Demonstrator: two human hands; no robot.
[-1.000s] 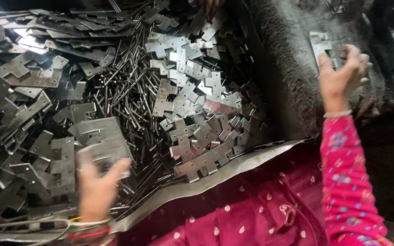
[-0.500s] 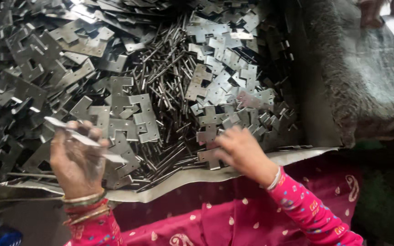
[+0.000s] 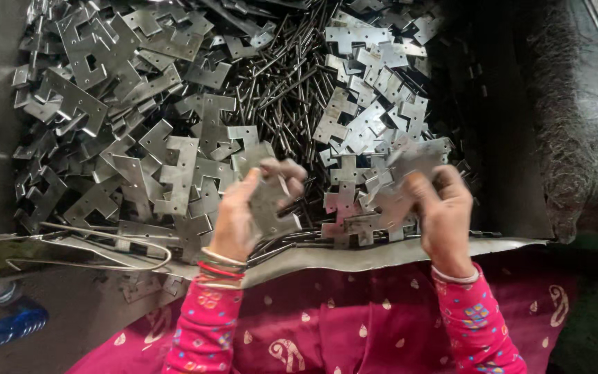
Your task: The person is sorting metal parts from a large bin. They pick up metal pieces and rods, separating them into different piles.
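Note:
My left hand [image 3: 247, 208] holds a flat grey notched metal plate [image 3: 271, 204] between thumb and fingers, just above the near edge of the pile. My right hand [image 3: 441, 208] grips another notched metal plate [image 3: 413, 158], lifted off the right-hand heap. Both hands sit over a big heap of similar stamped metal plates [image 3: 174, 159]. A bundle of thin metal pins [image 3: 288, 90] lies down the middle of the heap between two plate piles. Bangles ring my left wrist, and pink patterned sleeves cover both arms.
The parts lie on a grey metal sheet [image 3: 382, 253] whose near edge curls over my pink-clothed lap. A bent wire loop [image 3: 91, 260] lies at the lower left. A blue plastic bottle [image 3: 5, 325] rests on the floor. Rough dark fabric [image 3: 576, 138] lies at right.
My right hand came back from the far right to the right-hand plate pile and picked up a plate. My left hand rose with a plate in it. The view shifted over the heap.

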